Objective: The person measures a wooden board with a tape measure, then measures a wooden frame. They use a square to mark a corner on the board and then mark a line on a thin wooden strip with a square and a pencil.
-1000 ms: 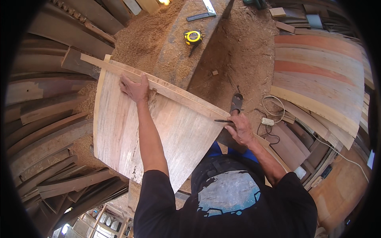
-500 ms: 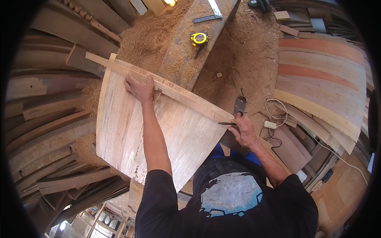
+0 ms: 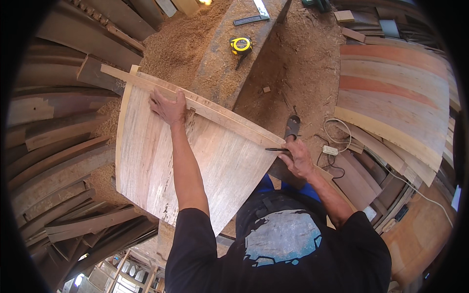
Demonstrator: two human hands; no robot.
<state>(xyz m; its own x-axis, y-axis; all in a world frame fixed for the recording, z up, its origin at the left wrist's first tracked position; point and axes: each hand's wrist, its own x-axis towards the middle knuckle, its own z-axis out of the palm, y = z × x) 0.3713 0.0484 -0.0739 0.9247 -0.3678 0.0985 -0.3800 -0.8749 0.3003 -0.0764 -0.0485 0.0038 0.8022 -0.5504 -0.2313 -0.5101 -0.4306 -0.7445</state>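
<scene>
A pale, wide wooden panel [image 3: 146, 141] lies in front of me at a slant. Along its far edge runs a long wooden strip [image 3: 224, 118], sticking out past the panel's left corner. My left hand [image 3: 168, 107] grips the strip near its left part, thumb and fingers apart and pressed on it. At the right end of the strip, my right hand [image 3: 299, 158] pinches a thin dark pencil-like tool [image 3: 275, 149], its tip pointing left over the panel's corner. The fingertips of my right hand are partly hidden behind the hand.
A sawdust-covered beam [image 3: 220, 63] beyond the panel bears a yellow tape measure [image 3: 241, 46] and a try square [image 3: 254, 17]. Stacked boards [image 3: 63, 132] line the left. Another panel [image 3: 391, 83] and a white socket block with cord [image 3: 330, 150] are at right.
The whole scene has shifted slightly left and up in the view. Both hands keep nearly the same places on the strip and at the panel's right corner.
</scene>
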